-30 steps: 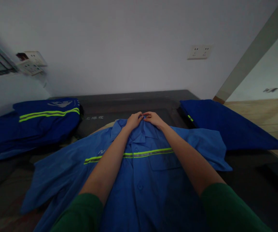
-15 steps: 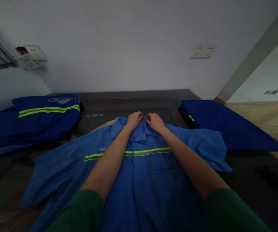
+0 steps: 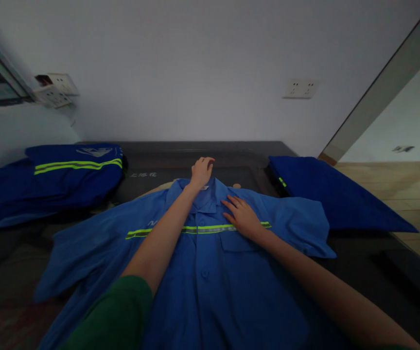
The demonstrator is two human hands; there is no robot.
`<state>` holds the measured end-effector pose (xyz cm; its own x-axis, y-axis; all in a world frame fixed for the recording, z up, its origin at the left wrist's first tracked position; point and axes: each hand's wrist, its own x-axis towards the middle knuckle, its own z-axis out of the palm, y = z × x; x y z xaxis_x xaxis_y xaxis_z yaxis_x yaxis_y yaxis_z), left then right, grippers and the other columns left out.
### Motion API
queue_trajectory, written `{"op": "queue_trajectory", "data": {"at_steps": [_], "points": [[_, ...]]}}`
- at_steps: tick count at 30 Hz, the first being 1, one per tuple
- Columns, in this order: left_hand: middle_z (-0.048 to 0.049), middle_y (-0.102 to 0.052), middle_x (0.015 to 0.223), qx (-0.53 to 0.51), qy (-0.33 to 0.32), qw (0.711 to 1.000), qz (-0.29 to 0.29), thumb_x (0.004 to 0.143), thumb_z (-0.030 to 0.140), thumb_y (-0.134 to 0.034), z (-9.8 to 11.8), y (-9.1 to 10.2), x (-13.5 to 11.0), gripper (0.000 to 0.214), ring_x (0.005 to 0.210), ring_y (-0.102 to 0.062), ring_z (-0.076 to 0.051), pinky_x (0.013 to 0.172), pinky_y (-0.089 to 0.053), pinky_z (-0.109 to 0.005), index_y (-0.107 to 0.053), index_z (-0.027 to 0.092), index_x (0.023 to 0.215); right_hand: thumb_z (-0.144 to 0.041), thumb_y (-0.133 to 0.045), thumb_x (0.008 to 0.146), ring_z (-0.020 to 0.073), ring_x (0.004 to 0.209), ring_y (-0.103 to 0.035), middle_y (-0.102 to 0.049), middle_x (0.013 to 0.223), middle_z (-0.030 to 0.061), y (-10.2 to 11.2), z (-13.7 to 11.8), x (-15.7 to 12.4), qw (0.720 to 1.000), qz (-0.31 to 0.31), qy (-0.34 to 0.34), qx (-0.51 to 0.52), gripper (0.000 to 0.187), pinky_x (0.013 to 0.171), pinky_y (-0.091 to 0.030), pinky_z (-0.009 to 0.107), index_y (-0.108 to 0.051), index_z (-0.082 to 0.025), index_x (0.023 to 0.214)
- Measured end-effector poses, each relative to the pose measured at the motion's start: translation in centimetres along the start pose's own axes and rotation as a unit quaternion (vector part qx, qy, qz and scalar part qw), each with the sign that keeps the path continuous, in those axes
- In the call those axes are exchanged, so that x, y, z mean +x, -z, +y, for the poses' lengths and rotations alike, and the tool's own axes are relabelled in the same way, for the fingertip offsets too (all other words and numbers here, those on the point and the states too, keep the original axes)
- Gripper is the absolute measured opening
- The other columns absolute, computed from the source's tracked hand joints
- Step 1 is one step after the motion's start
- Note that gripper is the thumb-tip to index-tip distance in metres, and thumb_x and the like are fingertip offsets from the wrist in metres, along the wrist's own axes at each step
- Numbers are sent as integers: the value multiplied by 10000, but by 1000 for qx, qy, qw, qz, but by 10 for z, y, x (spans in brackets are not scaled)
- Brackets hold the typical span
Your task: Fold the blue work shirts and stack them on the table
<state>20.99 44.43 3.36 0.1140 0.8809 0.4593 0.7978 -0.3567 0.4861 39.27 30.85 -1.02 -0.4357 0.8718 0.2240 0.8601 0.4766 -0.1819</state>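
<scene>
Dim light and the frame's lower edge swallow much of the scene: the hem of the blue work shirt (image 3: 210, 296) is cut off at the bottom, the person's left forearm hides part of its button front and most of the pale lettering on the chest, and the printed characters on the dark surface (image 3: 232, 154) just beyond the left fingers (image 3: 208, 161) are too small to read. One shirt lies spread face up on that surface under two bare hands. The left hand (image 3: 201, 171) rests at the top of the collar (image 3: 207, 200), its fingers curled over the far edge; whether they pinch the cloth cannot be made out. The right hand (image 3: 242, 217) lies palm down on the chest, nearer the person than the left hand, its fingers (image 3: 232, 203) spread flat and pointing toward the collar, with the heel of the hand on the single yellow-green reflective stripe (image 3: 210, 228) and just above the one chest pocket (image 3: 237, 244). Two folded dark blue garments flank the hands: one with reflective stripes (image 3: 75, 177) well to the left of the left fingers, a plainer one (image 3: 323, 194) well to the right of the right fingers. One wall socket plate (image 3: 300, 89) shows on the wall beyond.
</scene>
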Motion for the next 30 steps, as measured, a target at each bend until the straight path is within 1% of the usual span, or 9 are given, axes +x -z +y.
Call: {"op": "queue_trajectory", "data": {"at_steps": [3,5,9,12,14,16,18,24,30], "points": [[-64,-642,1103,-68,-55,996,25,916,111,-388,16,37,9,316,1043,-578,-161,949,-428,-305,-600,187,1137,-357,-459,956,287,1351,-395,-457,1461,117,-3,-1,-3,1000,-8,-5,-9,451,1103,-326,484,-512,-213,1380],[-54,-658,1074,-54,-83,995,8,907,125,-393,13,65,3,309,1028,-589,-160,951,-435,-295,-615,179,1116,-353,-449,961,290,1353,-394,-454,1466,112,-2,-2,-3,1000,-11,-4,-12,450,1106,-323,480,-512,-210,1382],[-52,-668,1119,73,-44,991,-107,870,193,-467,-33,113,-43,289,1079,-592,-197,981,-436,-315,-643,203,1099,-341,-449,959,288,1352,-399,-460,1461,117,-1,-3,-2,1000,-5,-7,-12,448,1102,-327,481,-514,-205,1381],[-103,-637,1229,161,31,969,-188,851,256,-511,-73,130,-95,362,1169,-567,-258,1027,-413,-359,-615,189,1191,-325,-464,950,288,1351,-401,-459,1458,132,-1,-3,-2,1000,-1,-4,-8,438,1092,-338,486,-533,-198,1364],[-135,-574,1336,189,64,958,-208,857,299,-514,-89,130,-125,456,1253,-516,-281,1066,-380,-375,-550,166,1292,-313,-487,937,294,1364,-379,-434,1474,143,0,-3,1,1000,3,1,-6,443,1088,-341,494,-534,-195,1361],[-148,-452,1461,189,54,960,-201,881,352,-487,-97,122,-146,548,1362,-402,-270,1120,-316,-367,-457,135,1383,-317,-503,930,299,1379,-351,-404,1491,151,3,-3,6,1000,10,5,-2,464,1091,-334,504,-515,-193,1377],[-149,-334,1534,179,34,965,-190,911,407,-432,-98,112,-157,604,1427,-290,-249,1154,-255,-362,-379,111,1435,-354,-505,933,302,1381,-347,-392,1496,159,4,-4,13,1000,9,3,5,489,1092,-329,511,-492,-198,1397],[-130,-240,1572,207,73,950,-224,935,557,-320,-103,100,-151,646,1456,-202,-276,1167,-163,-482,-376,169,1449,-515,-481,927,370,1389,-319,-342,1529,145,-5,-4,29,999,-45,-27,2,549,1069,-275,629,-454,-286,1426],[-133,-223,1576,196,111,950,-217,923,600,-336,-110,98,-136,660,1458,-189,-288,1148,-169,-519,-404,188,1434,-531,-480,924,369,1389,-318,-361,1523,124,-12,-4,35,999,-44,-31,-2,546,1064,-270,634,-454,-310,1422]]}}
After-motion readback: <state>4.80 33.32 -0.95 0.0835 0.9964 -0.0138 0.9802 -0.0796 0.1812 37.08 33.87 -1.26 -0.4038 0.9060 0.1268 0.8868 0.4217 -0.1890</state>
